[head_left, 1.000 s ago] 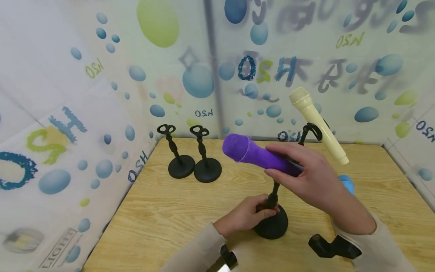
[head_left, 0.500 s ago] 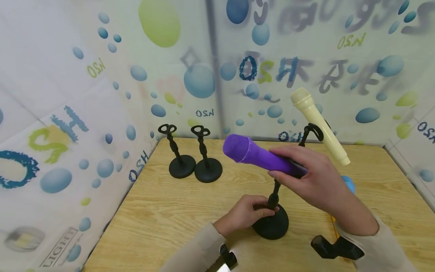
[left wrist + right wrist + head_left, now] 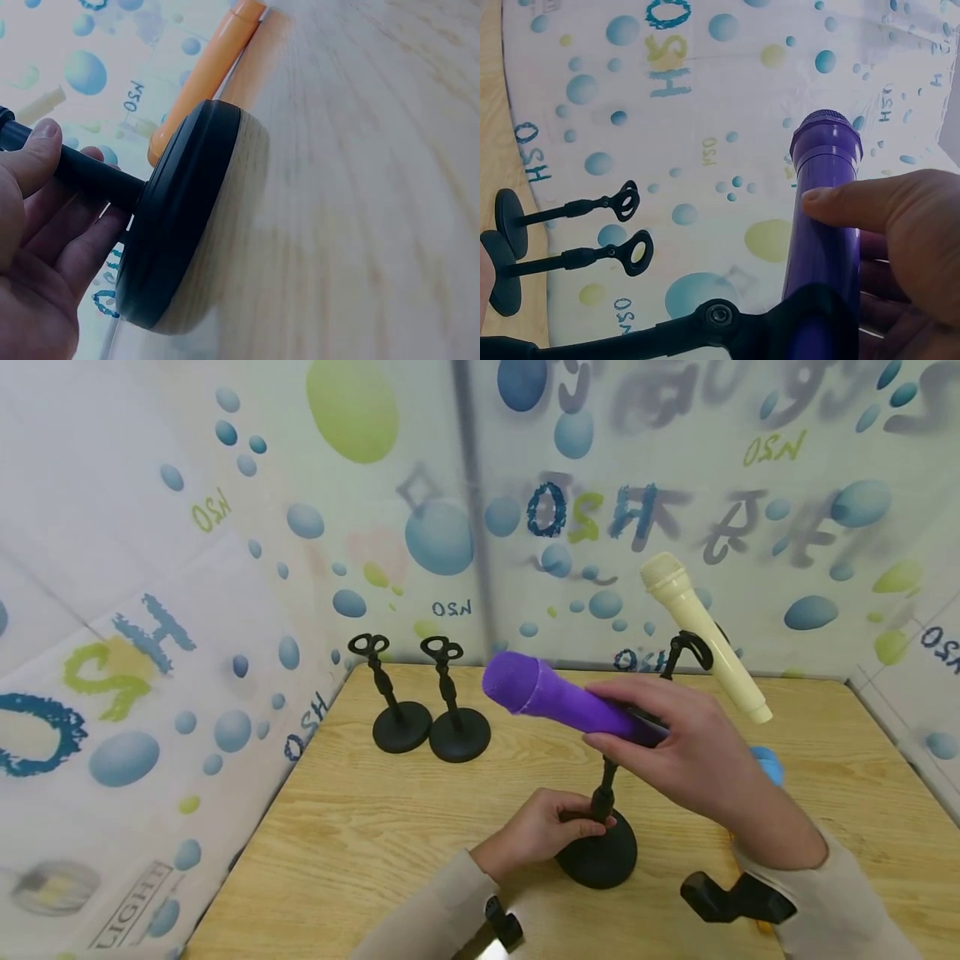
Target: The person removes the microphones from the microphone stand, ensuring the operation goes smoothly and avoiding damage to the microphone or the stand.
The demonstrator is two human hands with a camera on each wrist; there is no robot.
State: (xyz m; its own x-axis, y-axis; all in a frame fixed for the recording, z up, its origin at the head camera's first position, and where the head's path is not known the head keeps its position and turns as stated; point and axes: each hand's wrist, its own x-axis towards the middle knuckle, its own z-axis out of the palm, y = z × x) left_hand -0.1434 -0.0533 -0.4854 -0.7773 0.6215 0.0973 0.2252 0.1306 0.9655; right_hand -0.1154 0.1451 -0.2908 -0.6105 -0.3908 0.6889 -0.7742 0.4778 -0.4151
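My right hand (image 3: 697, 752) holds a purple microphone (image 3: 555, 693) by its body, its head pointing up and left. In the right wrist view, the black clip (image 3: 817, 319) of a microphone stand sits around the lower part of the microphone. My left hand (image 3: 542, 831) grips the pole of that stand just above its round black base (image 3: 600, 858), which rests on the table. The left wrist view shows the left thumb and fingers around the pole (image 3: 97, 176). In the head view, my right hand hides most of the clip and the microphone's lower end.
Two black microphone stands (image 3: 459, 735) with bare clips stand at the back left of the wooden table (image 3: 360, 835). A cream microphone (image 3: 708, 639) leans in another stand at the back right. A blue object (image 3: 767, 766) is partly hidden behind my right wrist. An orange microphone-like tube (image 3: 206, 75) lies beyond the base.
The purple microphone and my right hand shifted slightly right, then back left, the microphone's head ending a little further left. My left hand and the stand base have stayed nearly still.
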